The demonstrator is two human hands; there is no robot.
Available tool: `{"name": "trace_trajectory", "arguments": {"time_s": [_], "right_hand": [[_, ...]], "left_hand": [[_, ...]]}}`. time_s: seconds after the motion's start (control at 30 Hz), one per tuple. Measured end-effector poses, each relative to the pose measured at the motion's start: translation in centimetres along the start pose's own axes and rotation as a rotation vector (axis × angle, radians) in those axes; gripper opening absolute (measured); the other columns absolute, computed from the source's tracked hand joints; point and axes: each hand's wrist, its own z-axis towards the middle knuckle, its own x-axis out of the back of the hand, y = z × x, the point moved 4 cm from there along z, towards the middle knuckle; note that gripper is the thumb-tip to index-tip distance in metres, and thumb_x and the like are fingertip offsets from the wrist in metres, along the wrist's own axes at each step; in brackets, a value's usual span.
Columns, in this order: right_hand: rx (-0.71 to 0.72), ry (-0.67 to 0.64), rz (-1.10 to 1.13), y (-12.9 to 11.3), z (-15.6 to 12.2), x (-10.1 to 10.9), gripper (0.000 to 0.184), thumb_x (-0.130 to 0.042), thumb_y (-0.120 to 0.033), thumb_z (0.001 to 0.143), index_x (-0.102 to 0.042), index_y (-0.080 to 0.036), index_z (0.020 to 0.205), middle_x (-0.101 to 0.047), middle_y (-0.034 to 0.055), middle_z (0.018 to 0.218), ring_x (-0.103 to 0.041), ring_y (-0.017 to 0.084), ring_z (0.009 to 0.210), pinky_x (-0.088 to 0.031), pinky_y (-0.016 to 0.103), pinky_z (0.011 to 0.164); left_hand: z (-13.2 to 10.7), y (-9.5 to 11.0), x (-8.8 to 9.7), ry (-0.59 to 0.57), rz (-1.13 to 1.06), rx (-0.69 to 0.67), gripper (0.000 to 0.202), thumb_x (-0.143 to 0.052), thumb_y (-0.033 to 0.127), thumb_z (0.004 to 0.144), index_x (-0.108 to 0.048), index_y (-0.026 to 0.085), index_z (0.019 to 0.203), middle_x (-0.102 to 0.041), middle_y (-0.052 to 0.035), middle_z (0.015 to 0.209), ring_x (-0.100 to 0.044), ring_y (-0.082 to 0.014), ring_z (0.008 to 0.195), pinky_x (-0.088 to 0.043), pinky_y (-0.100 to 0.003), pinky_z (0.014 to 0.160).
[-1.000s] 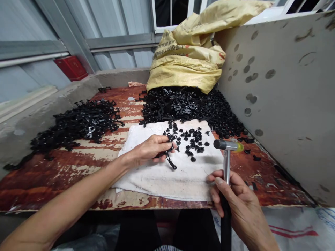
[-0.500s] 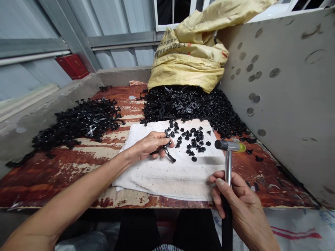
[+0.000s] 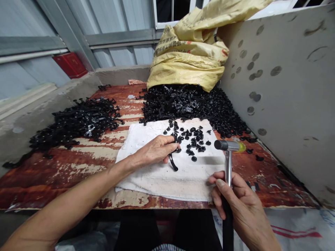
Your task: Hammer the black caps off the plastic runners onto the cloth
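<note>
Where walls [image 3: 290, 101] flank peeling tabletop [image 3: 60, 174], left grip [image 3: 158, 150] holds parts [image 3: 172, 162], right grip [image 3: 238, 200] a hammer [image 3: 228, 164].

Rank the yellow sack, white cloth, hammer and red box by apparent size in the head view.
1. White cloth and yellow sack: too alike to rank
2. Hammer, handle partly covered
3. Red box

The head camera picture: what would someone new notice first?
Probably the big yellow sack at the back, with a large black heap of parts in front of it on the worn red table. Next might come the hammer, held head-up in the right hand's fingers by the white cloth. Then the left hand's fingers, holding a curved black part over the cloth.
</note>
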Motion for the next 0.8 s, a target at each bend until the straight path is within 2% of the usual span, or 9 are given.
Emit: {"name": "trace_trajectory", "arguments": {"time_s": [0.17, 0.3, 0.4, 0.57, 0.8], "right_hand": [[-0.022, 0.006, 0.001, -0.2, -0.1, 0.0, 0.042, -0.078, -0.052, 0.069, -0.061, -0.019, 0.089, -0.067, 0.0037, 0.074, -0.046, 0.008, 0.041, -0.036, 0.019, 0.03], [-0.032, -0.007, 0.008, 0.1, -0.2, 0.1, 0.04, -0.076, -0.05, 0.073, -0.06, -0.019, 0.092, -0.068, 0.0035, 0.074, -0.046, 0.007, 0.041, -0.036, 0.019, 0.032], [-0.042, 0.007, 0.015, 0.3, -0.1, 0.1, 0.043, -0.076, -0.053, 0.071, -0.059, -0.019, 0.092, -0.069, 0.0034, 0.072, -0.044, 0.007, 0.039, -0.035, 0.019, 0.032], [-0.042, -0.005, 0.016, 0.2, 0.0, 0.0, 0.042, -0.075, -0.053, 0.072, -0.058, -0.02, 0.092, -0.069, 0.0027, 0.069, -0.044, 0.007, 0.038, -0.035, 0.019, 0.033], [-0.045, -0.024, 0.007, -0.3, -0.1, -0.3, 0.045, -0.075, -0.056, 0.069, -0.058, -0.019, 0.088, -0.063, -0.0014, 0.056, -0.041, 0.006, 0.035, -0.033, 0.019, 0.034]], "left_hand": [[0.0, 0.5, -0.7, -0.065, 0.099, -0.11, 0.03, -0.047, 0.04, 0.09, -0.051, 0.017, 0.072, -0.042, 0.0053, 0.055, -0.04, -0.0065, 0.046, -0.025, -0.02, 0.043], [-0.6, 1.3, -0.8, -0.148, 0.175, -0.212, 0.035, -0.048, 0.043, 0.091, -0.042, 0.018, 0.066, -0.038, 0.0062, 0.057, -0.033, -0.0057, 0.049, -0.022, -0.019, 0.044], [-0.9, 1.9, -0.9, -0.218, 0.157, -0.182, 0.032, -0.047, 0.043, 0.091, -0.049, 0.017, 0.072, -0.043, 0.0058, 0.054, -0.036, -0.0061, 0.048, -0.024, -0.019, 0.044], [-0.5, 2.4, -1.5, -0.202, 0.067, -0.011, 0.026, -0.045, 0.036, 0.091, -0.058, 0.015, 0.089, -0.045, 0.0065, 0.044, -0.036, -0.0067, 0.038, -0.023, -0.019, 0.041], [0.7, 2.3, -2.5, -0.186, 0.112, -0.122, 0.03, -0.048, 0.04, 0.091, -0.05, 0.017, 0.071, -0.047, 0.0059, 0.047, -0.039, -0.0054, 0.041, -0.027, -0.018, 0.041]]}}
